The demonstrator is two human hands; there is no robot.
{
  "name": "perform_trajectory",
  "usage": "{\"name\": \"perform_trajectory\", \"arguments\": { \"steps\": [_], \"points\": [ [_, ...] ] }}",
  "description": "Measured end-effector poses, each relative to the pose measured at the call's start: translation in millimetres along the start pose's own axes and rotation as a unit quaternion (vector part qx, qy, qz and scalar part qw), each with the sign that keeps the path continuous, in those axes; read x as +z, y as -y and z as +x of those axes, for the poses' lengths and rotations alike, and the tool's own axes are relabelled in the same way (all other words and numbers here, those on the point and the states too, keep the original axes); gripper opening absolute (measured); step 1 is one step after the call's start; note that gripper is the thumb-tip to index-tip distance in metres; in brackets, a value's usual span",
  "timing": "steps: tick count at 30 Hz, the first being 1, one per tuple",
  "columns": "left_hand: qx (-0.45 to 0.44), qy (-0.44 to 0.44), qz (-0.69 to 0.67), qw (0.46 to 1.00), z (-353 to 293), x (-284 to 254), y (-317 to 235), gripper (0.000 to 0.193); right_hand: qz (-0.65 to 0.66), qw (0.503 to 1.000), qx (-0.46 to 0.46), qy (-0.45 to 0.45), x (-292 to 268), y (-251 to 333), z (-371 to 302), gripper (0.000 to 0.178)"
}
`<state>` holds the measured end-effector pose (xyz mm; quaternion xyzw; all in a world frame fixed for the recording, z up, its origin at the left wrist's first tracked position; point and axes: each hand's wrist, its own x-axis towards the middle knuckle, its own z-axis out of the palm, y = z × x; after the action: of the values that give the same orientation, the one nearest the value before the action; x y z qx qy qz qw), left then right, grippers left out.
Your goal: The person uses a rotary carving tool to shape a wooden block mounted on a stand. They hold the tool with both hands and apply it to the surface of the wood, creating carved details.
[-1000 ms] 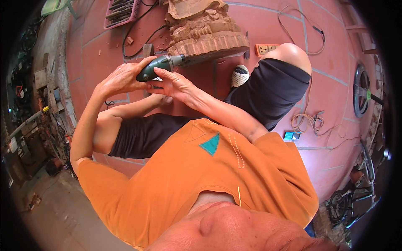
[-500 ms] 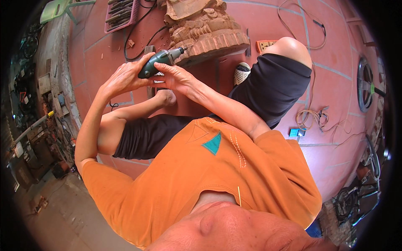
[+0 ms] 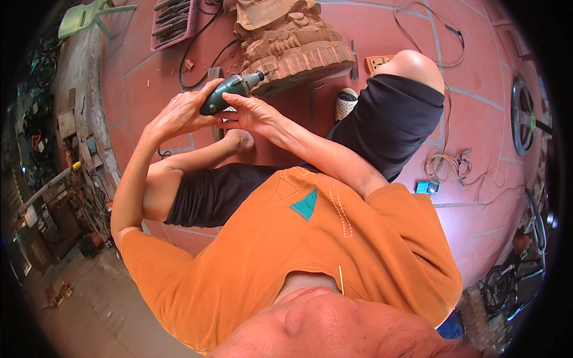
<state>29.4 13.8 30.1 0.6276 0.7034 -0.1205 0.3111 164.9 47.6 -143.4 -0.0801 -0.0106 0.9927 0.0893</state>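
A dark green rotary tool [image 3: 230,94] with a grey collar and a thin bit lies across both hands. My left hand [image 3: 186,114] wraps round its rear end from the left. My right hand [image 3: 253,114] is closed on its near side, with the thumb resting on the body. The bit points right, at the lower left edge of a brown carved wooden sculpture [image 3: 292,62]. Whether the tip touches the wood is too small to tell. The sculpture has rounded, layered carving above a ridged base.
Beyond the left hand stands a pink basket [image 3: 192,27] of chisel-like tools, with a black cable [image 3: 182,62] beside it. A green plastic chair [image 3: 80,19] is at far left. To the right lie a coiled cord [image 3: 441,164], a blue phone-like object [image 3: 427,187] and a wheel [image 3: 523,117].
The rotary tool and both hands have shifted slightly right and nearer to me. The grip looks the same, and the sculpture has stayed in place.
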Motion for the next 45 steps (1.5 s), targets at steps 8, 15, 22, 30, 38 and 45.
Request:
{"name": "perform_trajectory", "arguments": {
  "steps": [8, 15, 22, 30, 38, 45],
  "points": [
    [0.012, 0.017, 0.002, 1.0, 0.2, -3.0, -3.0, 0.081, 0.047, 0.999, 0.011, 0.002, -1.8, -8.2, -4.1, 0.05],
    [0.025, -0.006, 0.004, 1.0, 0.9, 0.7, -3.0, 0.082, 0.036, 0.999, 0.003, -0.001, -2.1, -5.5, -4.0, 0.049],
    [0.001, -0.014, 0.015, 1.0, -0.6, -0.7, -9.3, 0.079, 0.004, 1.0, -0.02, 0.005, 3.8, 0.8, -4.2, 0.048],
    [-0.001, -0.035, 0.036, 0.999, -3.2, -1.1, -12.6, 0.078, 0.009, 0.999, -0.024, 0.02, 4.3, 1.8, 0.7, 0.049],
    [-0.007, -0.009, 0.066, 0.998, -6.6, -12.7, -22.8, 0.078, 0.046, 0.998, -0.003, 0.04, 13.6, -0.3, -10.0, 0.044],
    [0.022, 0.002, 0.067, 0.998, -6.3, -15.3, -20.7, 0.077, 0.089, 0.995, 0.009, 0.045, 20.2, -5.5, -20.0, 0.044]
  ]
}}
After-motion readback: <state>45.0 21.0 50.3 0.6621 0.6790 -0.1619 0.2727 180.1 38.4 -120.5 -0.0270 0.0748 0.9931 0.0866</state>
